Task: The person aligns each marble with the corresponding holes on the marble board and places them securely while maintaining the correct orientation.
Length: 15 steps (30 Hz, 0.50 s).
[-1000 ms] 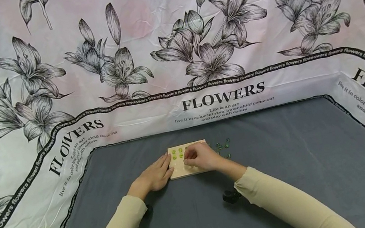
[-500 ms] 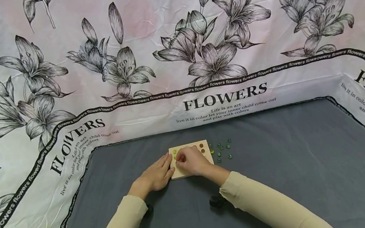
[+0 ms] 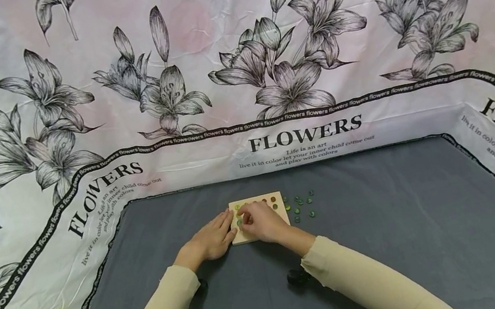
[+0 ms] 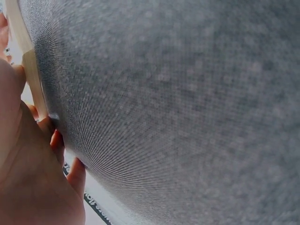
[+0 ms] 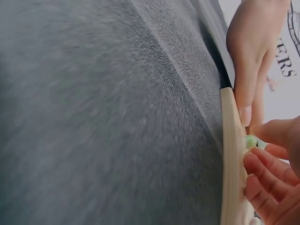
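Note:
A pale wooden board (image 3: 251, 199) with rows of round hollows lies on the grey cloth. Some hollows hold green or yellow-green marbles; others at the far right look brown. My left hand (image 3: 211, 237) rests flat at the board's left edge, fingers straight, with the thumb by the near left side. Over the board's left part is my right hand (image 3: 261, 222), thumb and fingers bent. In the right wrist view a green marble (image 5: 251, 141) sits between that thumb and a fingertip, at the board's surface. The left wrist view shows my left hand beside the board's edge (image 4: 33, 75).
Several loose green marbles (image 3: 299, 201) lie scattered on the cloth (image 3: 388, 218) just right of the board. Beyond the cloth's far edge hangs a white flower-printed sheet (image 3: 215, 83). A black device (image 3: 297, 277) shows at the right cuff.
My right hand has moved left over the board since a second ago, uncovering its right-hand hollows. A green marble now shows under its fingertips. The left hand has stayed in place.

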Tool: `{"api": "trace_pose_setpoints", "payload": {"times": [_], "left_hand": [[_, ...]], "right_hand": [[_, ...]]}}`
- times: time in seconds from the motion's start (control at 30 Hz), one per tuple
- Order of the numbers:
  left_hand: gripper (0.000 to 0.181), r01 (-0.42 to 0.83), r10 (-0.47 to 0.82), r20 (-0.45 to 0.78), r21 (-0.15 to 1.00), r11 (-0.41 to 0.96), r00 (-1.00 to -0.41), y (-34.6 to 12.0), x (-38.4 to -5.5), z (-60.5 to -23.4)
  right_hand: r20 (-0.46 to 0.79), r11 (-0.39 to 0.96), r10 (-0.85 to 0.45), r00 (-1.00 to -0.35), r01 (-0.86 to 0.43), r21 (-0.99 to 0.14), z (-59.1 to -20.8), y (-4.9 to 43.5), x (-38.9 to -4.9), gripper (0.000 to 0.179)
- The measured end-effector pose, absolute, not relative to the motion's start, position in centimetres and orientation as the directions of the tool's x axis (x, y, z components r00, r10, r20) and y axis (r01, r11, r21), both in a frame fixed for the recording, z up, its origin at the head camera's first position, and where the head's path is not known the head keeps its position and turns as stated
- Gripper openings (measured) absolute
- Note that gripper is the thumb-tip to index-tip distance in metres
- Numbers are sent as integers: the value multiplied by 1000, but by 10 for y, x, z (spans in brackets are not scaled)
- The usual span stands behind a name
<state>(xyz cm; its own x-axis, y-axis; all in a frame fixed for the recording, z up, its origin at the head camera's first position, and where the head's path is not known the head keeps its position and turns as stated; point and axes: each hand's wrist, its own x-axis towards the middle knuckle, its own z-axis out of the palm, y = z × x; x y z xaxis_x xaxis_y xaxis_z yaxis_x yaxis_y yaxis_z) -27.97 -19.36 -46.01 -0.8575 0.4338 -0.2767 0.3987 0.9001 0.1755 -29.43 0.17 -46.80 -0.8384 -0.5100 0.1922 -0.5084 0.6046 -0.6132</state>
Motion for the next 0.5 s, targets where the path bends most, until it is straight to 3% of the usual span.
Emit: {"api": "trace_pose_setpoints", "payload": {"times": [0.5], "left_hand": [[62, 393, 431, -275, 184, 901, -860, -193, -276, -460]], "right_hand": [[246, 566, -567, -786, -589, -576, -436, 54, -266, 26]]}}
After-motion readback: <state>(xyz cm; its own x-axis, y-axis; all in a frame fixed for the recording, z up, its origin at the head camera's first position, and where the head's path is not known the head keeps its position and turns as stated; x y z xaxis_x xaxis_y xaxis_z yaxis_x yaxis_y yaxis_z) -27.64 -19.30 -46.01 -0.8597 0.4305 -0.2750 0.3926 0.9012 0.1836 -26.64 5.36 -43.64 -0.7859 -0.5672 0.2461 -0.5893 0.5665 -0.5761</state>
